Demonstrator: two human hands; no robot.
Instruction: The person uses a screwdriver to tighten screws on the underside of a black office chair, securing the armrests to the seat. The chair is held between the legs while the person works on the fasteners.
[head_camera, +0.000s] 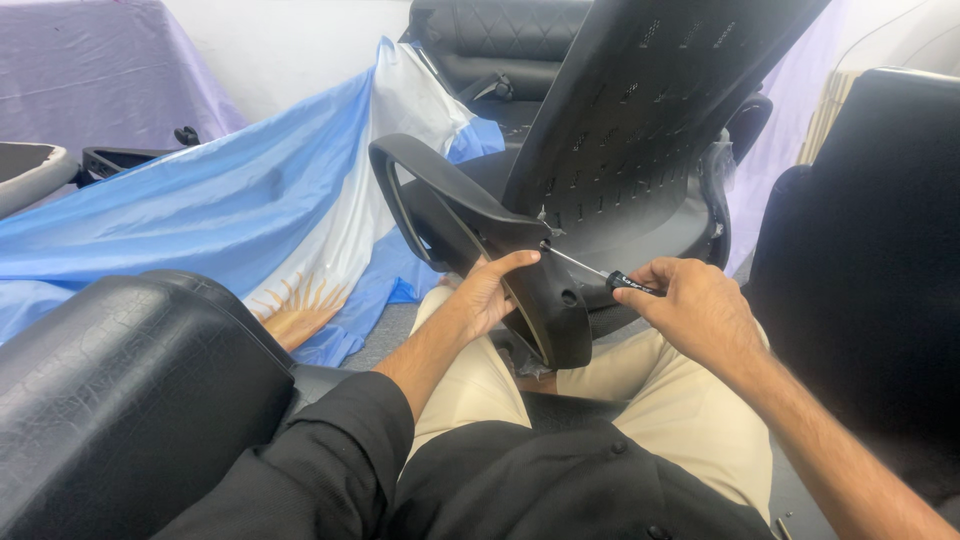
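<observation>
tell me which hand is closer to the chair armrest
Left. The left hand grips the armrest at its lower bracket, thumb along the top. The right hand is off to the side, holding a screwdriver whose tip reaches the bracket.

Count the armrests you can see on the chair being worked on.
1: the black looped armrest on the chair's left side, whose bracket the left hand steadies while the right hand holds a screwdriver to it. A second may be hidden behind the backrest.
</observation>
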